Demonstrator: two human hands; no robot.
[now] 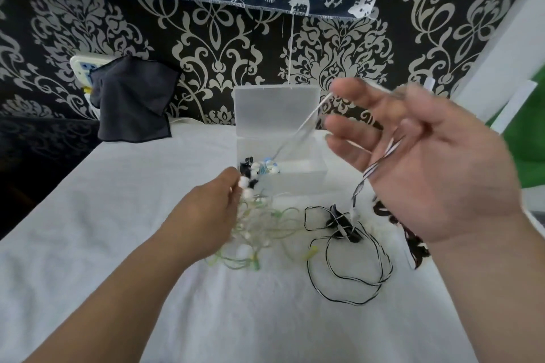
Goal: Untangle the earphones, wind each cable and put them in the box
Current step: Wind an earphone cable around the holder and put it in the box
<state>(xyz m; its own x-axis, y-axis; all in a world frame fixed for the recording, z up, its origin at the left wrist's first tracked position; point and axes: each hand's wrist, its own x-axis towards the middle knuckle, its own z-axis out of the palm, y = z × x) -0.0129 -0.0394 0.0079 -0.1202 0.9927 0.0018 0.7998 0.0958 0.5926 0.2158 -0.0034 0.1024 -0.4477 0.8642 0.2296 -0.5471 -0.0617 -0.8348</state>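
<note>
While both forearms reach in from the near edge of the white-covered surface (147, 318), 1 striped cable (348, 283), black and white, lies in loose loops right of centre, with 1 run rising to the right hand (413, 168).

Right hand: raised, palm toward the camera, fingers spread and straight. The striped cable threads between them, and a white cable (306, 121) runs from the fingertips down toward the box. The view is blurred and no pinch shows, so both look draped, not clamped.

Left hand (215, 212): fingers curled, pinching the white-green tangle (265, 224) at its earbud end, just before the box's near left corner.

Box (295, 180): translucent, lid (275, 109) upright, toward the far edge, centre. An earbud cluster (259, 168) sits at its left rim; I cannot tell how much of it is inside.

Risks (judgement):
1. Drawing the hands apart may tighten knots, since the white cable passes through the cluster.
2. A taut white cable could drag or tip the light box.
3. Draped cables may slip off and drop onto the striped loops.

Around: a dark patterned cord (413, 244) near the right edge, partly hidden by the right wrist. A dark cloth (132, 100) at the far left corner half covers a wall socket (81, 66). Only the cluster crowds the box opening.
</note>
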